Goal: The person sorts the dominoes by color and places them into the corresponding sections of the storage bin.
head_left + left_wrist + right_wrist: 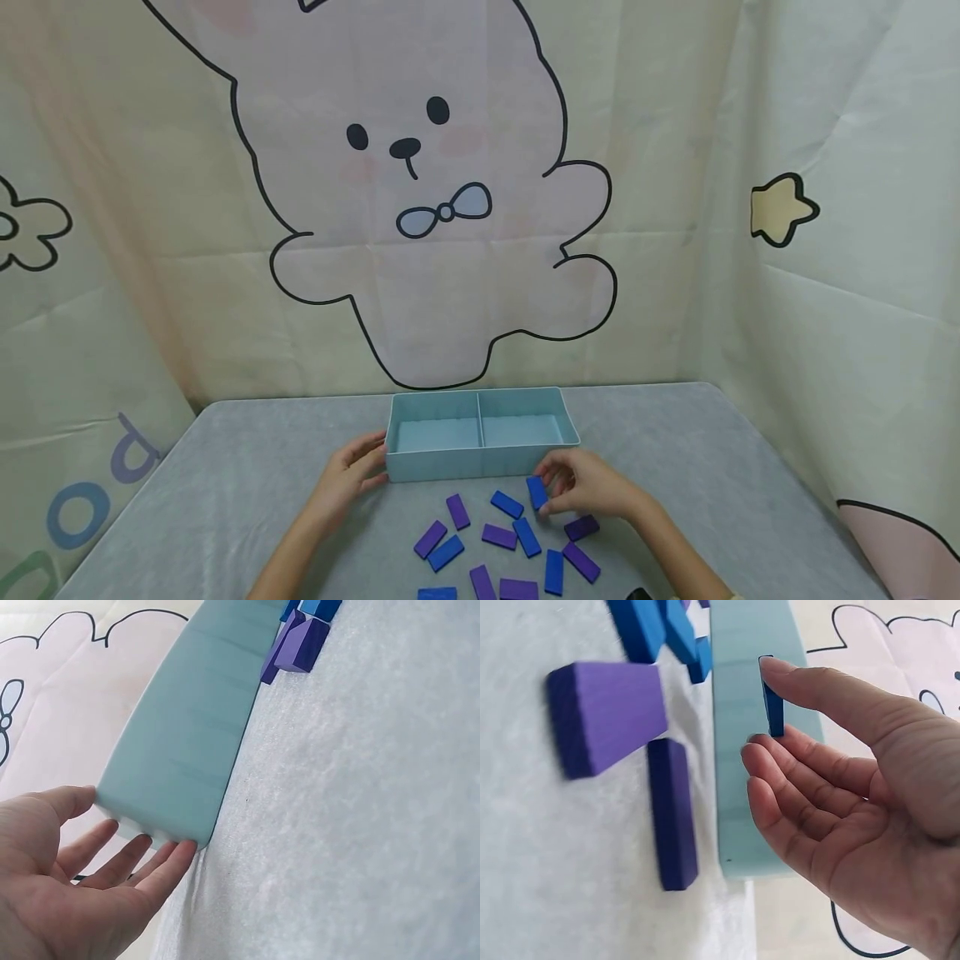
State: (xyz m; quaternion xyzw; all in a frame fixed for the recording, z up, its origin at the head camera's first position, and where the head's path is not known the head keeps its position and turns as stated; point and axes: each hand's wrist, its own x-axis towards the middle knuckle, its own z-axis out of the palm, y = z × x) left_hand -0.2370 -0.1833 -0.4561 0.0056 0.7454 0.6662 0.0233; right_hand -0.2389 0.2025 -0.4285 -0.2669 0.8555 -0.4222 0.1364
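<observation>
A light blue two-compartment box (465, 465) stands at the back of the table, both compartments bare inside. The fingertips of my left hand (351, 473) touch its left end, the fingers loosely spread, as the left wrist view also shows. Near the box's front right corner, my right hand (592, 485) pinches a blue block (537, 492) between thumb and fingertips. In the right wrist view that block (773, 701) is seen on its narrow side, held upright in front of the box wall. Its other fingers are curled below it.
Several loose blue and purple blocks lie on the grey cloth in front of the box, among them a purple block (581, 562) and a blue block (446, 552). A small black object (639, 594) shows at the bottom edge. A printed curtain (660, 317) hangs behind the table.
</observation>
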